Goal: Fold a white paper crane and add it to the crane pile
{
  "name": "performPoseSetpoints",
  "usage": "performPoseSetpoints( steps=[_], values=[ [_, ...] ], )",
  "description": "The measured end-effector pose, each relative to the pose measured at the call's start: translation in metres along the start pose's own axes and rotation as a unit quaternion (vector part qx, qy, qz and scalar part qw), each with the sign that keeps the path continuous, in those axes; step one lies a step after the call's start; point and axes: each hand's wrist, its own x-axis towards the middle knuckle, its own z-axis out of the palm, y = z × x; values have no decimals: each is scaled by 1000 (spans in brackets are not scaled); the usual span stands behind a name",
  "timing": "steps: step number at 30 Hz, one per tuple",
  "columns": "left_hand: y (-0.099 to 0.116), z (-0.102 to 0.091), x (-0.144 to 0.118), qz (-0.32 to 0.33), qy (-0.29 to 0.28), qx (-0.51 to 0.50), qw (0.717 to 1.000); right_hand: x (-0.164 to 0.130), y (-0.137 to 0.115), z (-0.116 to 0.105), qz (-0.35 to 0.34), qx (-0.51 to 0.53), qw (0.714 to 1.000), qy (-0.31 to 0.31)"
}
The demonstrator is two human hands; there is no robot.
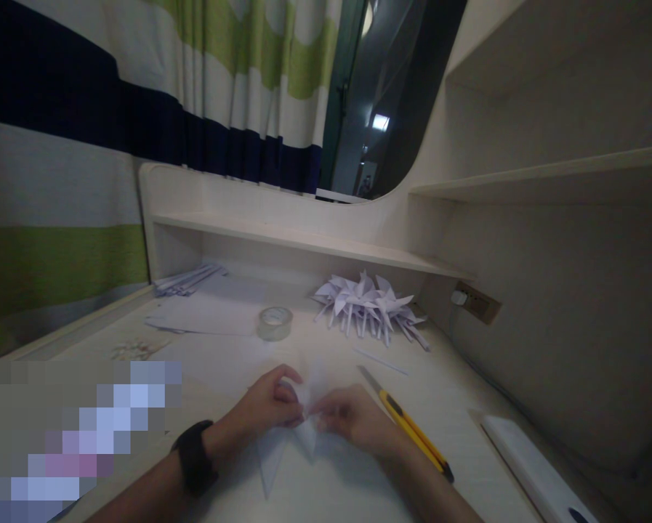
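Both hands at lower centre of the frame, working on one white folded paper (271,459). Left hand (264,405): fingers curled well in, thumb and fingertips nearly together, pinching the paper near its middle. Right hand (354,423): fingers bent, tips drawn close together on the paper, facing the left fingertips; slight blur and haze there, exact finger contact can't be told. Paper sits between and below the hands, pointed flaps spreading down toward the bottom edge, one long tip left of centre. Black watch (196,457) on left wrist.

Right side is tighter: yellow knife (413,432) lies slantwise just beside the right forearm, blade end pointing up-left. Beyond it a strip of counter (481,479) shows, then a long white box (533,465) near the lower right corner.

Ahead of the hands: tape roll (274,332) lying flat near centre, thin white stick (381,361) right of it. Pile of paper pinwheels (366,301) sits against the back, right of centre. White sheets (211,309) lie left of the tape, stack of paper strips (189,280) behind them near the counter's left edge. Small white bits (139,350) at left, above the pixelated patch. Low shelf (304,240) limits the back.
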Motion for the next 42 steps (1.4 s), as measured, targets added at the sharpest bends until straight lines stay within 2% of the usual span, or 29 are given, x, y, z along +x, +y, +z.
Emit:
performPoseSetpoints(
  steps=[13, 22, 42],
  values=[
    [-10, -2, 4, 4, -8, -11, 1000, -1, -1, 0, -1, 2, 1000, 2],
    [1, 0, 0, -6, 0, 7, 1000, -1, 0, 0, 4, 5, 1000, -2],
    [5, 1, -1, -11, -3, 18, 1000, 0, 1, 6, 20, 29, 999, 12]
  ],
)
